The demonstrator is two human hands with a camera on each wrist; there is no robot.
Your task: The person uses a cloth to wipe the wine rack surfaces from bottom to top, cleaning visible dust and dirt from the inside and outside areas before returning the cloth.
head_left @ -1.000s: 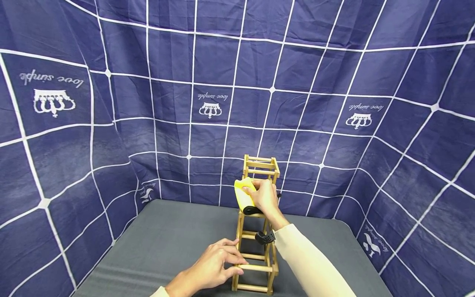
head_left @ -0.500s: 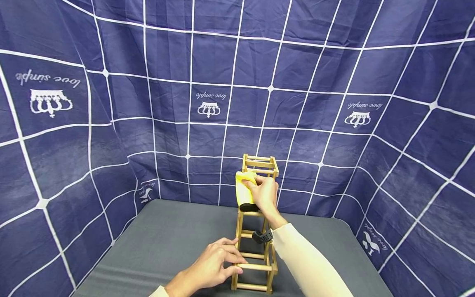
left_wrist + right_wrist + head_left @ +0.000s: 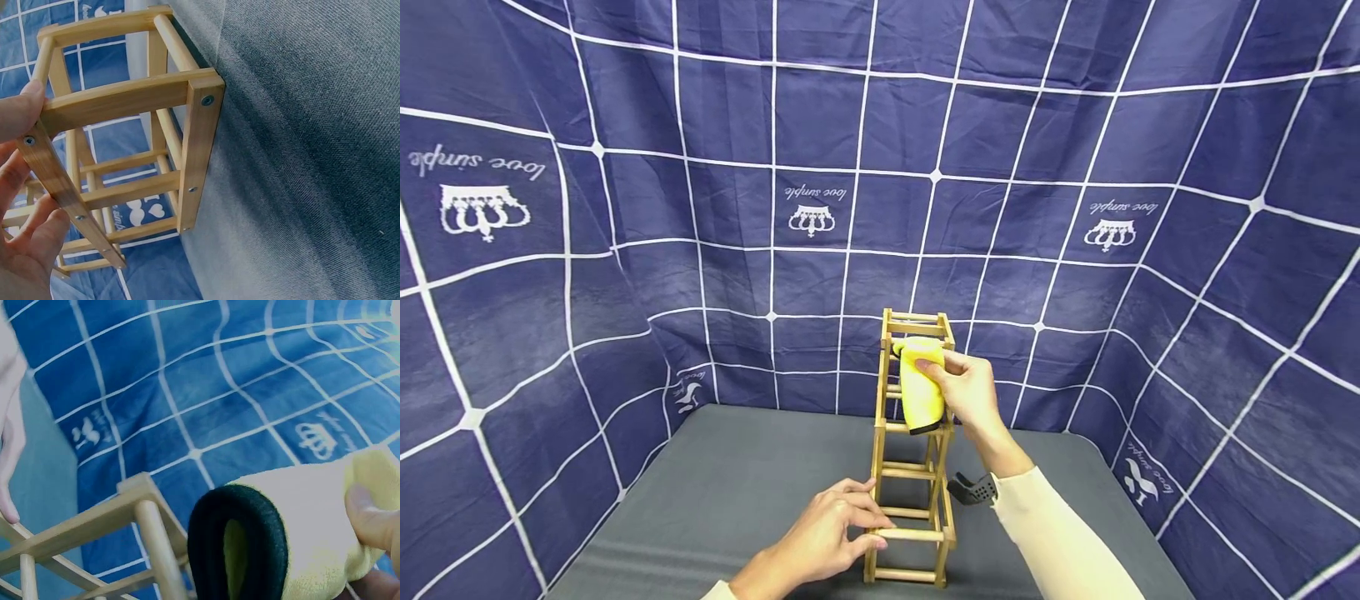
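A tiered wooden rack [image 3: 910,535] of bars and posts stands on the grey surface, rising in steps away from me. My left hand [image 3: 831,529] grips its near left corner; in the left wrist view the thumb [image 3: 28,103] lies at the top bar and the fingers lie against the post. My right hand [image 3: 972,390] pinches a folded yellow cloth [image 3: 919,387] with a black edge, thumb on its face. The cloth overlaps the rack's upper tier in the head view. Seen from the right wrist, the rolled black edge [image 3: 269,540] faces the camera beside a wooden bar.
A grey padded surface [image 3: 760,467] lies under the rack. Behind and to both sides hangs a dark blue curtain [image 3: 820,283] with white grid lines and printed crowns. A black strap [image 3: 972,489] hangs at the right wrist.
The right hand has moved to the right relative to the rack with the cloth, baring the upper tier's left post. The left hand keeps its grip on the rack.
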